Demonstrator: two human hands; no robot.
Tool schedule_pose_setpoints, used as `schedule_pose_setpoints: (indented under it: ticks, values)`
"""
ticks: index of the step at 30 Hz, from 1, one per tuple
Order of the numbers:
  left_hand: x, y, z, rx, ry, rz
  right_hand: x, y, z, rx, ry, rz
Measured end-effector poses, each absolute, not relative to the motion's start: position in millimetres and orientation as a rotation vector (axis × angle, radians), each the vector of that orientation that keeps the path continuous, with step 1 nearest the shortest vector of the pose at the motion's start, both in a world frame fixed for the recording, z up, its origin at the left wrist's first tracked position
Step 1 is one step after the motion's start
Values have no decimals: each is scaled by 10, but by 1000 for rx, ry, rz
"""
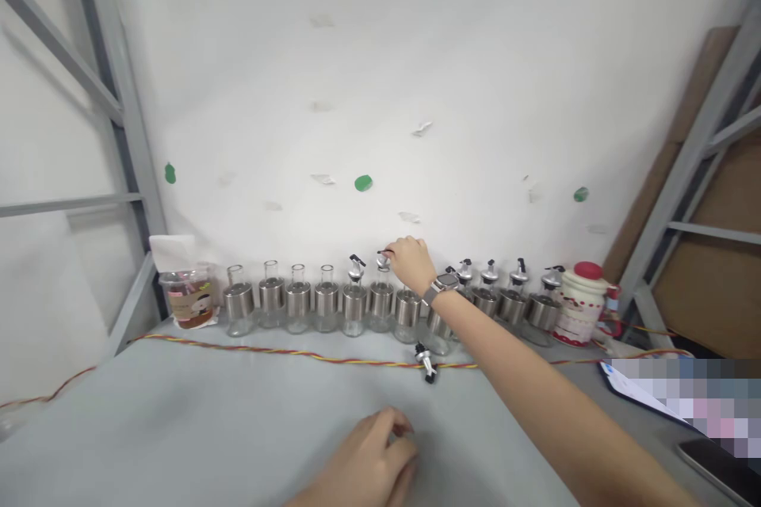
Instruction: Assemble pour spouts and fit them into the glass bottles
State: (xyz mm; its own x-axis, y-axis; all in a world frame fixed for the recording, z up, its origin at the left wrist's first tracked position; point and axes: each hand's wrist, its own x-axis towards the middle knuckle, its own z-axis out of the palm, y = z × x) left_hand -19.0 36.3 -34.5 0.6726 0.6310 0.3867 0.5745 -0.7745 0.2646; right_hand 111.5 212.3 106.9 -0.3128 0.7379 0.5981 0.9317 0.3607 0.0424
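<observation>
Against the wall stands a row of glass bottles with metal sleeves. My right hand point(410, 260), with a watch on its wrist, is shut on a silver-and-black pourer spout point(384, 260) at the mouth of one bottle point(381, 297). Whether the spout is seated in the neck, I cannot tell. Left of it, a bottle point(354, 305) carries a spout, and several farther left have bare necks. Behind my forearm more bottles point(512, 305) have spouts. My left hand point(372, 455) rests near the table's front with fingers curled in, nothing visible in them. A loose spout point(426, 363) lies between.
A twisted red-yellow cord point(255, 348) runs across the grey table point(178, 412). At the left end stands a plastic tub point(189, 303); at the right end, a white canister with a red lid point(579, 305). A dark flat device point(722, 467) lies front right. Metal frame posts point(128, 95) flank the table.
</observation>
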Motion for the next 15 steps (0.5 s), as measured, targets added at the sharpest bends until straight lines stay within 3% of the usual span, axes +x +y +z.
schedule_pose_setpoints:
  ticks: [15]
  values:
    - [-218,372,-356,2737,1002,730,1256,2227,1181,-1438,-2362,-578]
